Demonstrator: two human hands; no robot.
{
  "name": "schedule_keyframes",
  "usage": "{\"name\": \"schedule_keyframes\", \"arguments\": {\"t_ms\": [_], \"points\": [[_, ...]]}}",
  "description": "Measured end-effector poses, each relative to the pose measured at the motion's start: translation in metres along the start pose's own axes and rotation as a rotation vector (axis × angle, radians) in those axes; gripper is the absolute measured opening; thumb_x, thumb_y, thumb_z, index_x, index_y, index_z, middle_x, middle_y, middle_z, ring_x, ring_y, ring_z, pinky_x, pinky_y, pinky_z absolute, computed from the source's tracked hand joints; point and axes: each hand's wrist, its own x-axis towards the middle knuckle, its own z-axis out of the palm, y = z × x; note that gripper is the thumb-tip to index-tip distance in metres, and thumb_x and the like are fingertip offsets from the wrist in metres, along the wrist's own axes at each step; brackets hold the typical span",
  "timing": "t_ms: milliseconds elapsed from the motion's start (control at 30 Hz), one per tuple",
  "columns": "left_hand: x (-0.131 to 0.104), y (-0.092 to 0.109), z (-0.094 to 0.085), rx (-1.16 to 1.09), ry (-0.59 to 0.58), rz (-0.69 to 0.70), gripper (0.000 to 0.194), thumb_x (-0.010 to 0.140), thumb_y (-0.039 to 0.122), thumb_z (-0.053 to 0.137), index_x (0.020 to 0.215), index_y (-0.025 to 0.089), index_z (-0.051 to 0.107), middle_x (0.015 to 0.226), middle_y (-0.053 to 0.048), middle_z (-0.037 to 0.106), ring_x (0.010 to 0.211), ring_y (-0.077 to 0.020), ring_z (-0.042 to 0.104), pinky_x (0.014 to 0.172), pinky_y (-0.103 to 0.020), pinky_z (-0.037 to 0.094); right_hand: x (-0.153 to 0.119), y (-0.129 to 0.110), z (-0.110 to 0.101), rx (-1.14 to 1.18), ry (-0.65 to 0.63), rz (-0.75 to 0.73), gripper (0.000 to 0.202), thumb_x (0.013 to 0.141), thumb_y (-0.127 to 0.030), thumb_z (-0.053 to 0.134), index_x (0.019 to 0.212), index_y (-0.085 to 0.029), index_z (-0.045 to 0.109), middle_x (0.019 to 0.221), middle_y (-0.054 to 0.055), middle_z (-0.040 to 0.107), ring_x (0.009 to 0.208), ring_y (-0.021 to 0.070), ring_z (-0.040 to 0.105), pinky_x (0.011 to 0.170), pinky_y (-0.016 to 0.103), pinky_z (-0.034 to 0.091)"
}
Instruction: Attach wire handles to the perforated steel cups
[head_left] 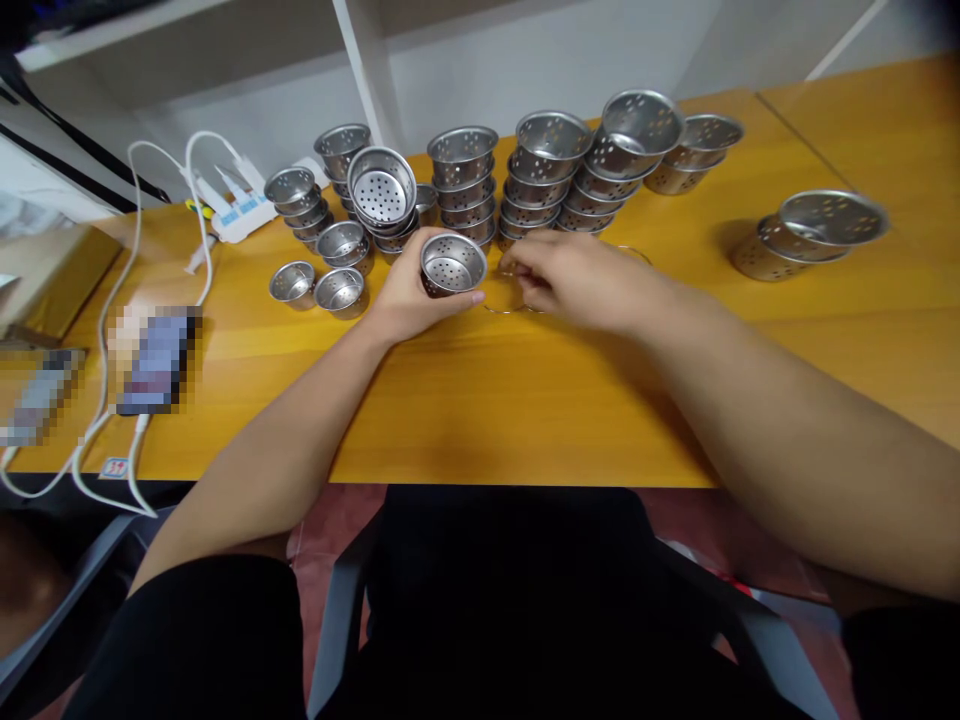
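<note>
A small perforated metal filter basket (453, 264) sits upright in my left hand (409, 300), whose fingers and thumb wrap round its side. Its open mouth faces up and shows the holes in its floor. Just to the right, my right hand (566, 278) is low over the table with its fingers curled together in a pinch. What lies between those fingertips is hidden. A thin wire ring (504, 310) shows partly below them, and another thin curved wire (636, 252) shows behind the hand.
Stacks of filter baskets (461, 180) line the table's back, with larger ones (637, 135) to the right. Single baskets (341, 290) stand left of my left hand. A tilted stack (817, 232) is far right. A power strip (244, 212), white cables and a phone (159, 360) lie left.
</note>
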Motion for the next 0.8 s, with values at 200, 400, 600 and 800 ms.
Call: {"name": "schedule_keyframes", "arguments": {"t_ms": [200,400,600,800], "points": [[0.001,-0.011,0.004,-0.068,0.025,0.004,0.088,0.084,0.064,0.109,0.151,0.030,0.063,0.146,-0.013,0.075,0.138,-0.0383,0.078,0.124,-0.066,0.068,-0.001,0.001,-0.010,0.076,0.179,0.106,0.026,0.117,-0.048,0.063,0.117,-0.029,0.081,0.116,0.017,0.081,0.111,0.0435,0.077,0.101,0.059,0.061],[-0.001,-0.014,0.012,-0.117,0.029,0.004,0.097,0.083,0.072,0.106,0.155,0.032,0.055,0.145,-0.012,0.072,0.137,-0.0373,0.079,0.120,-0.065,0.069,-0.003,-0.015,-0.004,0.211,0.271,0.184,0.042,0.119,-0.068,0.064,0.129,-0.033,0.085,0.105,0.013,0.084,0.098,0.0393,0.077,0.093,0.058,0.066],[-0.001,-0.007,0.013,-0.147,0.001,0.064,0.104,0.077,0.087,0.104,0.151,0.034,0.054,0.146,-0.009,0.071,0.133,-0.0351,0.079,0.116,-0.061,0.071,-0.003,-0.020,0.005,0.267,0.321,0.218,0.046,0.119,-0.072,0.065,0.129,-0.031,0.084,0.100,0.011,0.081,0.090,0.0350,0.075,0.088,0.054,0.065],[-0.002,-0.007,0.012,-0.097,-0.011,0.079,0.102,0.080,0.080,0.106,0.156,0.034,0.055,0.147,-0.010,0.071,0.138,-0.0378,0.078,0.119,-0.065,0.070,-0.002,-0.016,0.010,0.266,0.347,0.218,0.048,0.119,-0.073,0.064,0.129,-0.032,0.085,0.097,0.009,0.079,0.090,0.0340,0.075,0.088,0.052,0.067]]}}
